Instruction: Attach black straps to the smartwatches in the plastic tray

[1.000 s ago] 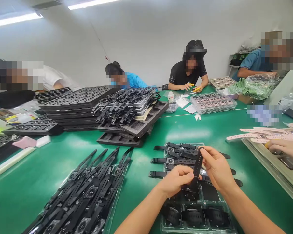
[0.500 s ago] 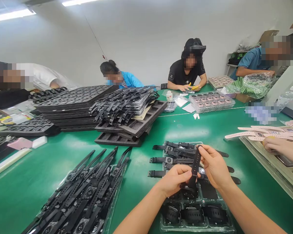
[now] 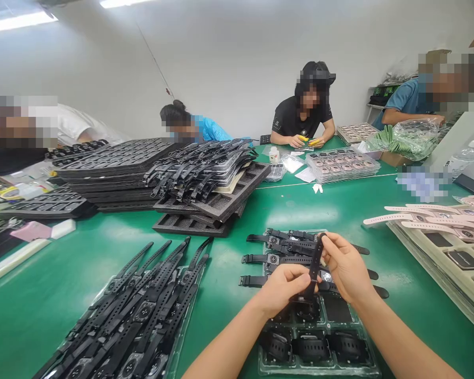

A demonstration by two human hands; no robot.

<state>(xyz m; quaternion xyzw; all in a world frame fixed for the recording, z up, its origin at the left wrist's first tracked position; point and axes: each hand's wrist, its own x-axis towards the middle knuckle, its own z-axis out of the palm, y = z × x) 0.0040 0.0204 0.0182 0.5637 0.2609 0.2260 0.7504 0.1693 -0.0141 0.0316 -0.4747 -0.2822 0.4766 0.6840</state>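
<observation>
Between my two hands is a black smartwatch (image 3: 316,261), its perforated strap held up at a slant. My left hand (image 3: 287,284) pinches the strap low down, near the watch body, which is partly hidden behind the fingers. Higher up, my right hand (image 3: 345,263) grips the strap's end between thumb and fingers. Below them lies a clear compartment tray (image 3: 319,370). Closed-up black watches (image 3: 311,347) fill its near row, and one compartment (image 3: 337,308) further back holds no watch. Open black watches (image 3: 274,259) lie stretched across the tray's far part.
At left, a tray carries many black watches (image 3: 144,311). Behind it stand stacked black foam trays (image 3: 110,181) and a pile of strapped watches (image 3: 201,168). Pink watches (image 3: 434,223) rest on a tray at right. Several co-workers sit around the green table (image 3: 225,295).
A co-worker's hand has left the pink watches at right. My hands keep their grip on the watch, with the strap nearly unmoved. The co-worker opposite has shifted their hands slightly.
</observation>
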